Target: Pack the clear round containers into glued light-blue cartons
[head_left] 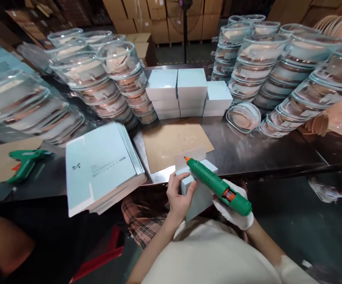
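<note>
My left hand (179,195) grips the near side of a small pale blue box (199,193) held at the table's front edge, its flap (190,157) standing open. My right hand (235,209), in a white glove, holds a green glue gun (218,186). The gun's orange tip (186,159) touches the box at the base of the flap. A brown cardboard sheet (173,144) lies on the steel table (265,152) just behind the box.
A pile of flat pale blue box blanks (100,167) lies to the left. A second green glue gun (26,162) rests further left. Finished blue boxes (188,92) are stacked behind, flanked by leaning stacks of clear plastic containers (108,85) (280,75). Another person's arm (2,244) is at lower left.
</note>
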`<state>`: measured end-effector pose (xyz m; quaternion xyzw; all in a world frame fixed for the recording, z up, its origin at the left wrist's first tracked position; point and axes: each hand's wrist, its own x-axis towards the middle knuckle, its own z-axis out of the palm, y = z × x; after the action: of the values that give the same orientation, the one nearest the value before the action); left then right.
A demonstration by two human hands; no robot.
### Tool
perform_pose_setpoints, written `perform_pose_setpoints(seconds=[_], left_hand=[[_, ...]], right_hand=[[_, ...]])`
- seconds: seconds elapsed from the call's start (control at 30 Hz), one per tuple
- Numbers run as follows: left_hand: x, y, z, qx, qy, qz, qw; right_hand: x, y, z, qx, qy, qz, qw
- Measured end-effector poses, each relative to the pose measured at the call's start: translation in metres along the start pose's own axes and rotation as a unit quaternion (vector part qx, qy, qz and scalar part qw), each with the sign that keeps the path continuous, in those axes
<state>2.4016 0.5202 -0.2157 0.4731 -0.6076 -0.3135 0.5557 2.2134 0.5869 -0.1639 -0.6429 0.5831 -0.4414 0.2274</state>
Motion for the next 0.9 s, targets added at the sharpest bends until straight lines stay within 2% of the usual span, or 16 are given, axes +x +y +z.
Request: perform_pose_setpoints(seconds=[0.1,0.2,0.33,0.47,0.57,0.67,0.73,0.8,0.9], left_hand=[[-0.001,0.001,0.002,0.003,-0.003,0.019,1.000],[-0.003,-0.002,0.001,0.001,-0.007,0.020,1.000],[-0.003,-0.006,-0.004,-0.001,0.011,0.003,1.000],[-0.002,-0.008,-0.013,-0.007,0.026,-0.032,0.999],[-0.001,-0.006,-0.017,-0.020,0.031,-0.044,0.998],[0.001,-0.003,-0.018,-0.028,0.030,-0.042,0.998],[0.001,-0.001,-0.019,-0.036,0.025,-0.045,0.998],[0.002,0.000,-0.021,-0.050,0.025,-0.051,0.997],[0.002,0.002,-0.025,-0.066,0.023,-0.062,0.996]], right_hand=[[0.012,-0.005,0.008,-0.056,-0.009,-0.071,0.996],[0.015,0.002,0.011,-0.063,-0.001,-0.059,0.996],[0.006,0.030,0.003,-0.020,0.038,0.031,0.999],[0.008,0.055,-0.015,0.048,0.084,0.184,0.978],[0.033,0.058,-0.019,0.148,0.084,0.299,0.939],[0.073,0.058,-0.014,0.231,0.030,0.360,0.904],[0.098,0.062,-0.013,0.221,0.000,0.384,0.896],[0.114,0.067,-0.017,0.176,-0.004,0.398,0.900],[0.117,0.064,-0.027,0.052,0.067,0.365,0.927]])
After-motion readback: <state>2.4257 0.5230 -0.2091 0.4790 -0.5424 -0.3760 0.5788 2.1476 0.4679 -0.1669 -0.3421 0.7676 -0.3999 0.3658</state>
